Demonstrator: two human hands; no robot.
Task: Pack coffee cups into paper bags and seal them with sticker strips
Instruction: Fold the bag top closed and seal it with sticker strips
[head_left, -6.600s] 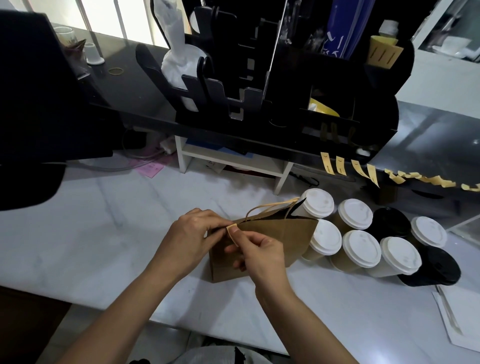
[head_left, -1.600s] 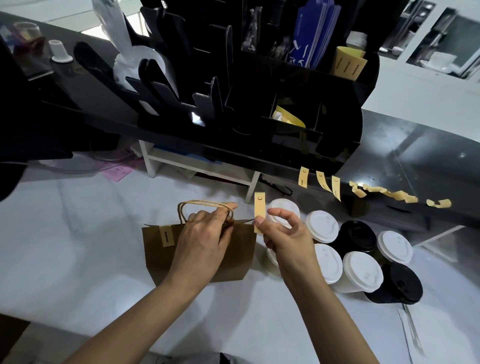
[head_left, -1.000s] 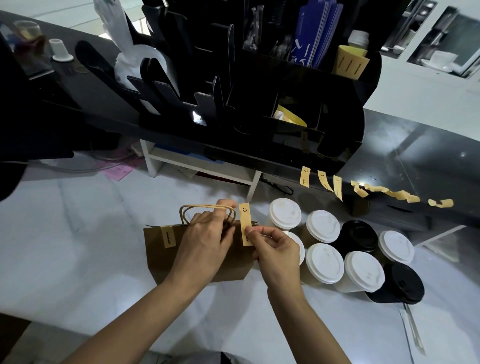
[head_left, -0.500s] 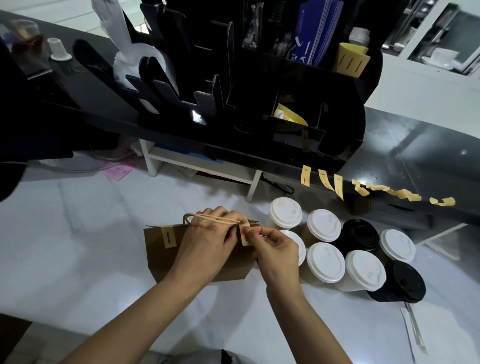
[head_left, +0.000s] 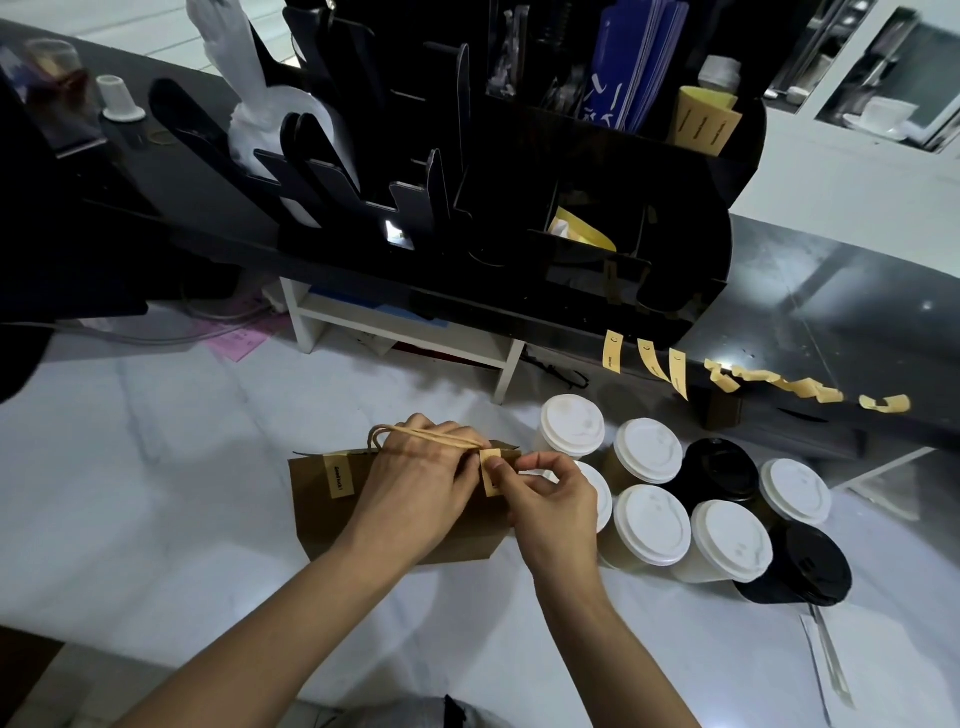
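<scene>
Sticker strip (head_left: 490, 472) on bag (head_left: 317, 512) rim, apparently pinched between both hands' fingers (head_left: 498, 466)

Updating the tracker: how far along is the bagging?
Done: one sticker already seals the bag at its left. In hand: the left hand grips the bag top while the right hand presses a second sticker over the right end. Left: the cups beside it are still unbagged, and spare strips hang on the shelf edge.

The bag (head_left: 332, 525) stood on the bench (head_left: 130, 467). The cups (head_left: 652, 525) stood just right of the bag. The sticker strips (head_left: 644, 358) hung behind the cups.
</scene>
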